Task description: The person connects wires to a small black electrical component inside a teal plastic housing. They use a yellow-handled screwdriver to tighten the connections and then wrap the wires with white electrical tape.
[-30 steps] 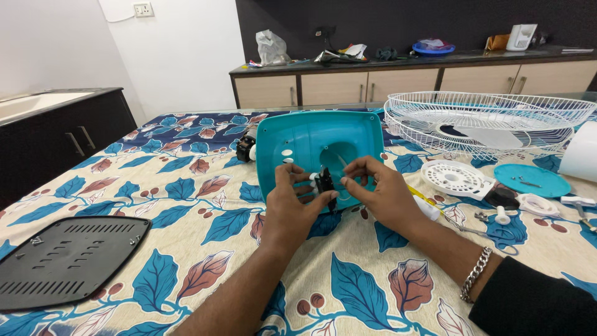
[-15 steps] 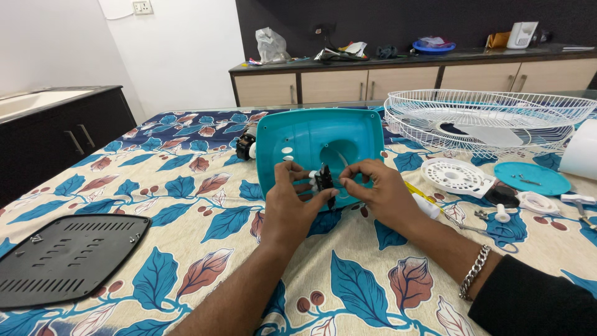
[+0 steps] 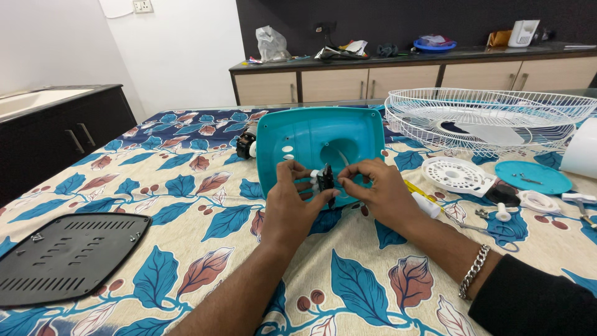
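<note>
A teal plastic fan base housing (image 3: 311,140) stands tilted on the leaf-patterned tablecloth (image 3: 186,205) in front of me. Between my two hands is a small black switch part (image 3: 325,181) with a white piece and wires attached. My left hand (image 3: 292,208) pinches it from the left with thumb and fingers. My right hand (image 3: 376,193), with a chain bracelet on its wrist, grips it from the right. Both hands rest just in front of the housing's lower edge.
A black vented plate (image 3: 65,255) lies at the near left. A white wire fan guard (image 3: 491,118) sits at the far right, with a white round grille part (image 3: 456,175), a teal disc (image 3: 533,177), small white pieces and a yellow-handled tool (image 3: 420,194) near it. A cabinet counter stands behind.
My hands have stayed at the housing's front edge; the fingers shifted slightly around the black switch part. Nothing else moved.
</note>
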